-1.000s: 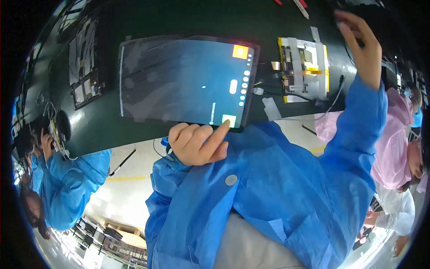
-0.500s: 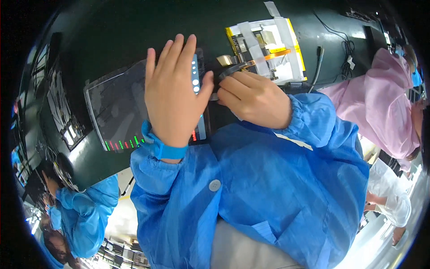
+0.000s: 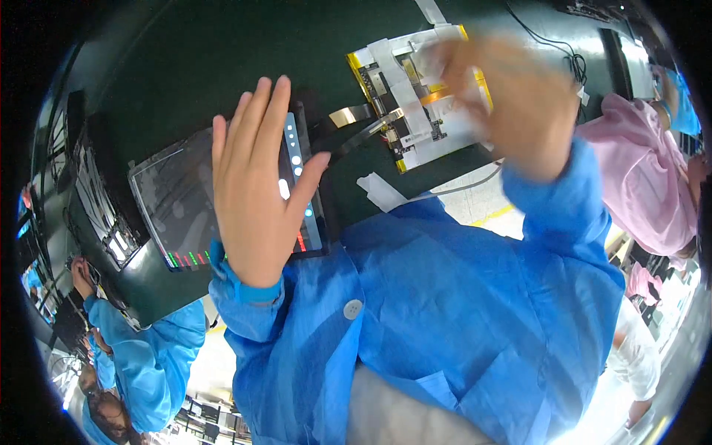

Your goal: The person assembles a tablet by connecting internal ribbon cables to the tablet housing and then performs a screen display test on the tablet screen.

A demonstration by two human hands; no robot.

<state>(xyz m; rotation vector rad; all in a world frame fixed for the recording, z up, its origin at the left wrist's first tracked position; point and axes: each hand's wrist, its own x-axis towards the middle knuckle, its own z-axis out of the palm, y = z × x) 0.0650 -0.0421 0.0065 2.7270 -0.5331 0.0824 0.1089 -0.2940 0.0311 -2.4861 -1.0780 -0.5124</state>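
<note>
While the tablet (image 3: 185,200) lies lit on the dark green bench (image 3: 222,59), the left hand (image 3: 256,193) rests flat on its screen, fingers straight and close together, thumb apart. Right of that hand sits a taped circuit assembly (image 3: 411,104); the right hand (image 3: 519,104) hovers over it, blurred, pose unclear. A pink-coated co-worker (image 3: 645,185) stands farther right.

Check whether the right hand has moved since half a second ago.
Yes. The right hand has lifted off the tablet's right edge and swung right, now blurred over the taped yellow-edged board.
</note>
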